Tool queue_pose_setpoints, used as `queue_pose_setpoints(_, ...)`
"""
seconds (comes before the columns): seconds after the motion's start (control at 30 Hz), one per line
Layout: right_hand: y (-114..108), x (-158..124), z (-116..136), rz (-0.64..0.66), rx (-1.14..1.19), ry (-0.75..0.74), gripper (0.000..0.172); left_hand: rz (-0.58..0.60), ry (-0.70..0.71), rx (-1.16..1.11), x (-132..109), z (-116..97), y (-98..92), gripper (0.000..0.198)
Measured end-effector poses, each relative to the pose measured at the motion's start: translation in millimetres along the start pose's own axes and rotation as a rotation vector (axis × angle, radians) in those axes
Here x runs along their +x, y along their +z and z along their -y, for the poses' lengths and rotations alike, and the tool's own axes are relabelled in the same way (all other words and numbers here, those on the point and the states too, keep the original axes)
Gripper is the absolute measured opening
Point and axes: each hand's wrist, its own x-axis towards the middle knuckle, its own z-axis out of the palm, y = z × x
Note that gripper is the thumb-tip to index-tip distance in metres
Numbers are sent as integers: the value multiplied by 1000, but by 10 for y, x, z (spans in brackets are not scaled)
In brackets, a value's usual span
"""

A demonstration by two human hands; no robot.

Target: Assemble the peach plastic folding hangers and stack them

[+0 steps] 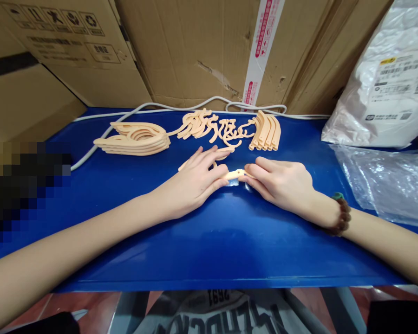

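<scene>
Both hands meet over the blue table, pinching a beige plastic hanger part (234,175) between them. My left hand (191,185) grips its left end with thumb and forefinger, the other fingers stretched out over another beige piece (226,151) lying behind. At the right end, the fingertips of my right hand (282,182) are closed on the same part and hide that end. A small hole shows in its visible middle. Just beyond the hands lie loose beige hooks (198,124) and a row of curved hanger arms (265,132).
At the left is a stack of beige looped pieces (135,139). A white cable (146,106) runs along the back, before cardboard boxes (195,51). A white parcel bag (376,88) and clear plastic wrap (390,185) sit at the right of the blue table (230,250).
</scene>
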Motion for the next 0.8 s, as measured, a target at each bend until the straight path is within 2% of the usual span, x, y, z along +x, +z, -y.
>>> queue_pose_setpoints(0.43, -29, 21, 29, 18, -83, -74, 37, 7, 25, -8, 2, 21, -21, 35)
queue_pose_setpoints(0.6, -16, 24, 32, 99, 30, 29, 43, -14, 24, -5, 10, 26, -9, 36)
queue_pose_setpoints(0.8, -11, 69, 38, 336, 407, 237, 46, -29, 5, 28, 19, 22, 30, 35)
